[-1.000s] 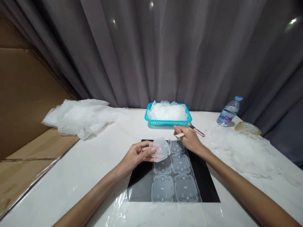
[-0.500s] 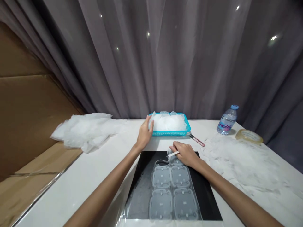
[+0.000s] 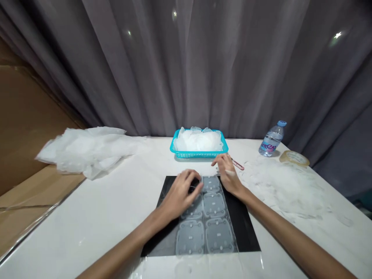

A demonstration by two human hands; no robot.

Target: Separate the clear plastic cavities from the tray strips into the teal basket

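Observation:
Translucent rounded-square pieces (image 3: 215, 205) lie joined in two columns over a black mat (image 3: 241, 228). My left hand (image 3: 183, 192) is curved over the upper left of the sheet, fingers apart, partly hiding the pieces there. At the sheet's top right, my right hand (image 3: 228, 172) has its fingers loosely bent and spread, with a small whitish strip across the back of the hand or its lower fingers. Behind the hands sits a turquoise basket (image 3: 200, 154) heaped with clear, whitish pieces (image 3: 199, 140).
A cutter (image 3: 238, 164) lies right of the basket. Farther right are a water bottle (image 3: 271, 140), a tape roll (image 3: 295, 158) and thin clear scraps (image 3: 290, 190). A plastic heap (image 3: 90, 149) and cardboard (image 3: 31, 193) are at the left.
My left hand has moved from the basket's left edge down onto the sheet. My right hand has lifted and turned, its fingers opening. The view has shifted slightly.

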